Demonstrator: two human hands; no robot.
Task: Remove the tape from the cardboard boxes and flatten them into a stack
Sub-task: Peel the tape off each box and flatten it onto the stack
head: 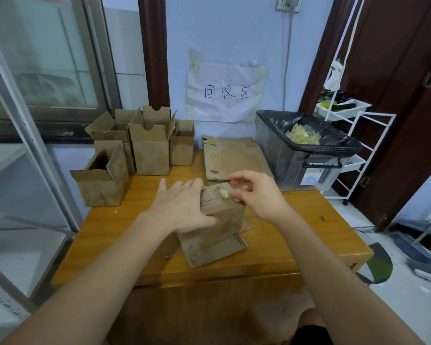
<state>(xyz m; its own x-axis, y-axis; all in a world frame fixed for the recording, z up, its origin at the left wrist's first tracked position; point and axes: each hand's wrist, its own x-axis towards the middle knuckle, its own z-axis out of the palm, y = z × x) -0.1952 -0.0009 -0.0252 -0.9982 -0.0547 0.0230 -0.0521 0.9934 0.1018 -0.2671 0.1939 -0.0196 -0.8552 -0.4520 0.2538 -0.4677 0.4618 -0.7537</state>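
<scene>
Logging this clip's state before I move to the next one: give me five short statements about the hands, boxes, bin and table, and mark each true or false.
1. The left hand rests on the box in front of the person. True.
2. The right hand is empty. False: it holds a thin blade and a wad of tape.
3. The flattened stack lies left of the open boxes. False: it lies to their right, beside the bin.
4. The bin has a black liner with crumpled tape inside. True.
5. The table is white plastic. False: it is orange-brown wood.
</scene>
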